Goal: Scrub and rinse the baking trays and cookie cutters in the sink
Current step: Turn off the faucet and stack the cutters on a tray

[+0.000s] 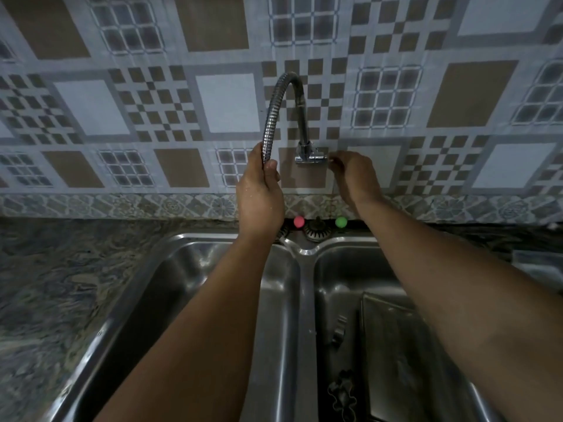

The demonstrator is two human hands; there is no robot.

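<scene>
Both arms are up at the wall now. The left hand (259, 190) is wrapped round the lower end of the ribbed, flexible chrome tap hose (272, 117), thumb pressed on it, nozzle hidden inside the fist. The right hand (350, 172) is at the chrome wall valve (310, 155), fingers curled in at its right end; I'd say pinching the lever, though the lever itself is too small to make out.

Here's what matters: the work lies below and to the right of that hose. The flat, dull-metal baking tray (396, 345) sits in the right basin of the stainless steel double sink (231, 239), long side running away from the front rim toward the wall. A dark metal cookie cutter (342, 394) lies just beside the tray's left edge near the front, and another small dark piece (338, 330) further back, too blurred to name.

The hose currently hangs over the left basin side of the divider, so my guess is it has to swing right, across the divider. No water visible yet.
</scene>
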